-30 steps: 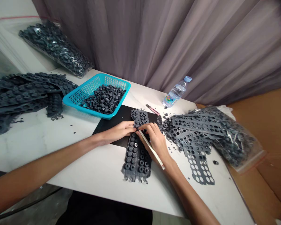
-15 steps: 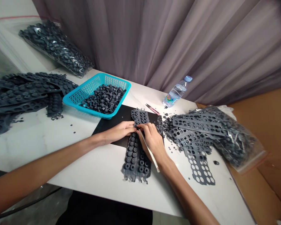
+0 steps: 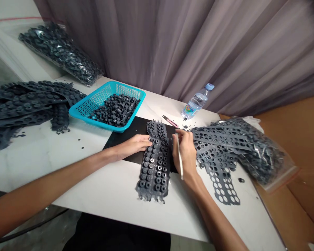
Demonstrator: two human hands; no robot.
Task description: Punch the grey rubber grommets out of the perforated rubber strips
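Note:
A dark grey moulded rubber sheet (image 3: 152,170), with rows of round, hollow-centred knobs, lies lengthwise in front of me. Its far part rests on a black mat (image 3: 122,143). At the sheet's left edge, my left hand (image 3: 136,143) has its fingers together, pinching the rim. My right hand (image 3: 185,150) is off to the right of the sheet, closed around slim pale tweezers (image 3: 180,157) whose back end points toward me. The tweezers' tips are hidden by the fingers. Small dark scraps lie beside that hand.
A blue basket (image 3: 75,113) holds loose rubber pieces. Pink-handled snips (image 3: 170,121) and a water bottle (image 3: 196,103) stand behind. Punched sheets (image 3: 222,157) and a filled bag (image 3: 267,160) lie right. More sheets (image 3: 28,101) are left, below another bag (image 3: 60,52).
My right hand, with the tweezers, has moved right, away from the middle of the sheet toward the scraps. The tweezers stand more upright in view. My left hand stays at the sheet's edge.

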